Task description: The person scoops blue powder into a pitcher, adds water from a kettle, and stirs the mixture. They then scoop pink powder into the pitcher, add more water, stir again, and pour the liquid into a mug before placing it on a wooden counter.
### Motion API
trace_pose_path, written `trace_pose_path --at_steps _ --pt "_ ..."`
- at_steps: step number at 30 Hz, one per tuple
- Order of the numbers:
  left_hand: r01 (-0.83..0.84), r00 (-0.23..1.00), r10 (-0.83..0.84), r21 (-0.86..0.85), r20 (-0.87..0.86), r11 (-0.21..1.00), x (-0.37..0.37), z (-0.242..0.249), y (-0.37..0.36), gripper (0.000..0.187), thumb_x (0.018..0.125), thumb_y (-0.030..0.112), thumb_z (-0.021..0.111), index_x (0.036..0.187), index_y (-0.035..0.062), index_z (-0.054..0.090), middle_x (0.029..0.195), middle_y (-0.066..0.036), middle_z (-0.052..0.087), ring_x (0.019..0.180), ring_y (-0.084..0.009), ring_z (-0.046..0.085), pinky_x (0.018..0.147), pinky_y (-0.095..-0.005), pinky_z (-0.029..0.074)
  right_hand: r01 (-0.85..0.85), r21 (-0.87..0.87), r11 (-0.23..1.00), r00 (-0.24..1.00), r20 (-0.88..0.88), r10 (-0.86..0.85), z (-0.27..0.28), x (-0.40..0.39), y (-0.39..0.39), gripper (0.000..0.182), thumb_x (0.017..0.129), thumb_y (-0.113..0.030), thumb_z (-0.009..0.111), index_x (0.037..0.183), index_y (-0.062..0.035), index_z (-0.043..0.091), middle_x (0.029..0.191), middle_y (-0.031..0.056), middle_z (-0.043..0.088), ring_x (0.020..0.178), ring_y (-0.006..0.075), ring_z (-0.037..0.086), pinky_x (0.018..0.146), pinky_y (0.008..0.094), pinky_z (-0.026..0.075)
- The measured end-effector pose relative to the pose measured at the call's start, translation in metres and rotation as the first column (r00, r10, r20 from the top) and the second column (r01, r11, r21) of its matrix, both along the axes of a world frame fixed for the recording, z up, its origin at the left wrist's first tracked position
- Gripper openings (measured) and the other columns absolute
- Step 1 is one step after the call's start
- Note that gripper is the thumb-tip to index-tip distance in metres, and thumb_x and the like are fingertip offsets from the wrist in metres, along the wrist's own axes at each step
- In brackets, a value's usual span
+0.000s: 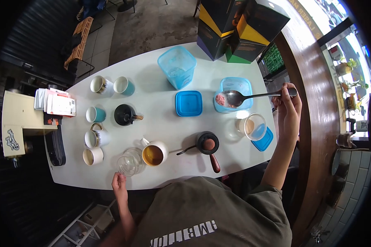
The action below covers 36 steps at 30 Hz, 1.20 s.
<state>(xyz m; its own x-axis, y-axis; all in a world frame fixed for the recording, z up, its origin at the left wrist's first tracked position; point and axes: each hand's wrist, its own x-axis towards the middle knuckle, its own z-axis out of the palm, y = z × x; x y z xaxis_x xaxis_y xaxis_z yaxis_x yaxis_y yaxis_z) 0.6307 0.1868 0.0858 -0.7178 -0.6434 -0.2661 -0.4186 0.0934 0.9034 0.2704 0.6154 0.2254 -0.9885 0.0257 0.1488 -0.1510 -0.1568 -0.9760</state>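
Observation:
My right hand (291, 108) is closed around the handle of a metal spoon (261, 95). The spoon's bowl overlaps the mouth of a light-blue plastic container (243, 85), where pink crumbly bits (221, 100) show. Below it, a clear plastic cup (255, 123) stands partly over a blue lid (264, 141). My left hand (119, 186) rests at the table's near edge with its fingers curled in, right beside clear glassware (130, 162). A white mug (154, 153) of amber liquid stands to the right of that glassware.
A portafilter (207, 143) with a wooden handle holds a brown ball. Several cups (94, 138) and a black pot (124, 115) stand left. A blue-lidded box (189, 103) and a tall blue container (176, 68) occupy the middle; black boxes (243, 31) stack at the far edge.

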Motion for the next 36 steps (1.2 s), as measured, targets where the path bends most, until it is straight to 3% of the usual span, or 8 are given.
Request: trace_pose_path --at_steps 2,4,10,12,23,28,32,36 --pt "-0.004 1.000 0.004 -0.030 -0.026 1.000 -0.001 -0.003 0.002 0.022 0.102 0.022 0.052 0.091 0.0030 0.051 0.079 -0.001 0.047 0.074 -0.0099 0.046 0.067 -0.0255 0.038 -0.053 -0.059 0.997 0.999 0.002 0.053 0.003 0.002 -0.003 0.016 0.099 -0.014 0.056 0.106 0.0000 0.058 0.081 0.0034 0.058 0.072 0.0106 0.056 0.065 0.0234 0.040" --pt "0.042 0.999 -0.049 -0.306 -0.016 0.951 -0.003 0.000 0.005 0.017 0.100 0.017 0.054 0.095 0.0004 0.054 0.084 -0.004 0.050 0.082 -0.0129 0.050 0.075 -0.0285 0.042 -0.083 -0.082 0.993 0.996 0.017 0.085 0.009 0.008 -0.013 0.016 0.099 -0.013 0.056 0.107 0.0005 0.058 0.081 0.0034 0.058 0.071 0.0109 0.055 0.065 0.0238 0.040" --pt "-0.017 0.992 -0.016 -0.258 -0.128 0.966 -0.007 -0.012 0.008 0.017 0.096 0.015 0.060 0.099 -0.0010 0.055 0.095 -0.006 0.058 0.095 -0.0141 0.053 0.087 -0.0274 0.042 -0.364 -0.162 0.917 0.929 0.002 0.369 0.001 0.032 -0.068 0.015 0.100 -0.012 0.054 0.106 0.0006 0.058 0.081 0.0029 0.057 0.071 0.0113 0.052 0.066 0.0238 0.040" --pt "0.022 0.976 -0.024 -0.014 -0.217 1.000 -0.006 -0.031 0.001 0.019 0.095 0.016 0.063 0.099 0.0004 0.055 0.089 -0.004 0.055 0.089 -0.0122 0.050 0.084 -0.0259 0.042 -0.366 -0.155 0.918 0.923 0.065 0.379 -0.002 0.046 -0.100 0.014 0.100 -0.012 0.054 0.105 -0.0002 0.058 0.081 0.0026 0.055 0.071 0.0114 0.052 0.067 0.0239 0.040" --pt "-0.035 0.949 -0.026 -0.188 -0.313 0.982 -0.026 0.005 0.019 0.038 0.080 0.022 0.081 0.080 0.0034 0.048 0.069 0.001 0.043 0.064 -0.0114 0.035 0.060 -0.0266 0.035 -0.589 0.034 0.808 0.808 0.030 0.588 -0.034 0.127 -0.214 0.015 0.100 -0.017 0.054 0.100 -0.0018 0.052 0.079 0.0038 0.061 0.075 0.0109 0.058 0.069 0.0254 0.043" --pt "-0.044 0.948 -0.058 -0.312 -0.312 0.949 -0.024 0.030 0.026 0.040 0.077 0.023 0.083 0.079 0.0034 0.048 0.068 0.001 0.043 0.062 -0.0121 0.035 0.056 -0.0271 0.034 -0.544 0.490 0.681 0.653 -0.263 0.710 -0.013 0.165 -0.219 0.011 0.087 0.000 0.061 0.095 0.0005 0.054 0.081 0.0122 0.059 0.075 0.0239 0.061 0.071 0.0308 0.048" --pt "-0.046 0.939 -0.091 -0.383 -0.331 0.922 -0.024 0.041 0.029 0.042 0.075 0.025 0.083 0.077 0.0034 0.047 0.067 0.000 0.043 0.060 -0.0125 0.034 0.054 -0.0280 0.034 -0.313 0.746 0.588 0.150 -0.572 0.806 0.001 0.170 -0.214 0.036 0.059 -0.001 0.065 0.094 -0.0037 0.057 0.089 0.0084 0.057 0.082 0.0273 0.057 0.069 0.0384 0.049" --pt "-0.048 0.910 -0.095 -0.330 -0.404 0.943 -0.026 0.026 0.026 0.043 0.075 0.027 0.084 0.077 0.0037 0.048 0.066 0.000 0.040 0.060 -0.0124 0.034 0.054 -0.0282 0.034 -0.263 0.666 0.698 0.206 -0.668 0.715 0.012 0.173 -0.197 0.034 0.062 0.002 0.063 0.095 -0.0034 0.056 0.089 0.0095 0.061 0.080 0.0277 0.060 0.065 0.0375 0.050"
